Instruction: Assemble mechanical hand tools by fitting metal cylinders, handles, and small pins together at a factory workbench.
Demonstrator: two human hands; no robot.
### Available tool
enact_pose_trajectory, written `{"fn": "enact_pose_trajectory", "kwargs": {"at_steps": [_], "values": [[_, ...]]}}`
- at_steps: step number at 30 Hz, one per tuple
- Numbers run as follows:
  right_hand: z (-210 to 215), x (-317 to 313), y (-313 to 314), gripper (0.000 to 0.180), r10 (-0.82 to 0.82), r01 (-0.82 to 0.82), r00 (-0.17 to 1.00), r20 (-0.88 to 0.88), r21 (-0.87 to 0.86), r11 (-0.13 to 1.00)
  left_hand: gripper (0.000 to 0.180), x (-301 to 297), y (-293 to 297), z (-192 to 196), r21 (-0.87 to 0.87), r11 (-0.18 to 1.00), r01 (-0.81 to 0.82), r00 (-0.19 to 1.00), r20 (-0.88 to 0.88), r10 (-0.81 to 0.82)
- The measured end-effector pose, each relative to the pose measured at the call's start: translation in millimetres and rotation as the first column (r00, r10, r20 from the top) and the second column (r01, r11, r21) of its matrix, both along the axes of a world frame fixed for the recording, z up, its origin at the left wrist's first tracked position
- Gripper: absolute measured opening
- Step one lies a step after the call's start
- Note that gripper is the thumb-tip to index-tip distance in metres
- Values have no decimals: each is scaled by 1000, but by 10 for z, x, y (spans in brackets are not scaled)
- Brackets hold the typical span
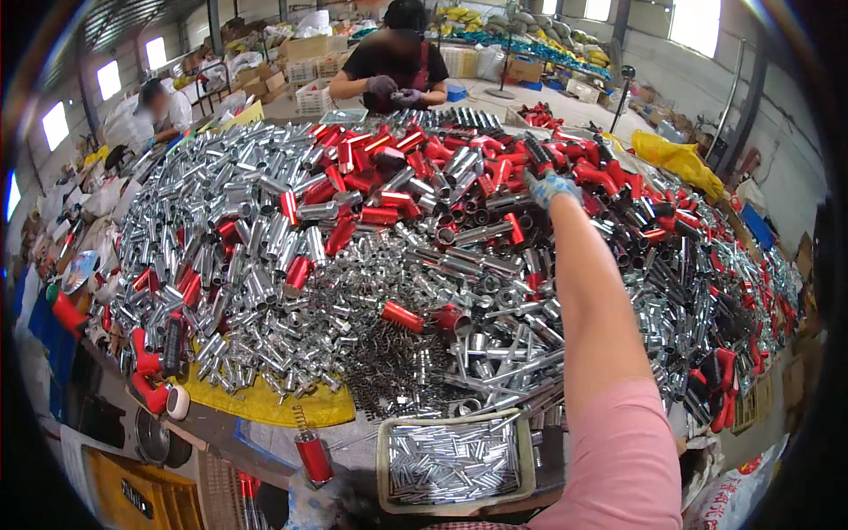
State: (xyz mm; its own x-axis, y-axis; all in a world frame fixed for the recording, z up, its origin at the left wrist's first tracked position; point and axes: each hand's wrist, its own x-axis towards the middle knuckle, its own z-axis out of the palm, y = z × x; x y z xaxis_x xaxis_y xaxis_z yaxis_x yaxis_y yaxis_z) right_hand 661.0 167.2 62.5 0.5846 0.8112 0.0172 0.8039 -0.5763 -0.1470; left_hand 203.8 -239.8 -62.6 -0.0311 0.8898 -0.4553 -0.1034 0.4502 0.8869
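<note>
Low at the front, my left hand (311,505), in a patterned glove, is closed around a red metal cylinder (314,458). A coil spring (303,419) sticks up out of the cylinder's top. My right arm stretches far across the heap, and my right hand (553,187), also gloved, rests among red and black parts at the back. A black-and-red handle-shaped part (538,154) lies right at its fingertips. Those fingers are partly hidden, so whether they grip it I cannot tell. Loose silver tubes (265,190) and red sleeves (380,215) surround the reach.
A tray (383,481) of small silver pins stands at the front edge. Dark springs (397,362) lie piled behind it, beside a yellow cloth (265,403). Red-and-black handles (150,393) sit at the left edge. Across the table, a gloved person (389,79) handles a small part.
</note>
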Motion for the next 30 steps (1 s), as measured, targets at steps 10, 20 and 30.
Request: {"fn": "enact_pose_trajectory", "kwargs": {"at_steps": [10,20,30], "values": [[-71,-147,-350,43,343,-238,889,305,-334,912,25,84,-8,174,80,994,-72,994,87,65],[233,78,-1467,56,526,152,-360,-771,508,848,11,76,53,205,11,1000,21,989,144,-22],[97,-441,-2208,69,414,-36,-676,-610,588,808,16,59,52,338,6,997,74,984,164,-74]]}}
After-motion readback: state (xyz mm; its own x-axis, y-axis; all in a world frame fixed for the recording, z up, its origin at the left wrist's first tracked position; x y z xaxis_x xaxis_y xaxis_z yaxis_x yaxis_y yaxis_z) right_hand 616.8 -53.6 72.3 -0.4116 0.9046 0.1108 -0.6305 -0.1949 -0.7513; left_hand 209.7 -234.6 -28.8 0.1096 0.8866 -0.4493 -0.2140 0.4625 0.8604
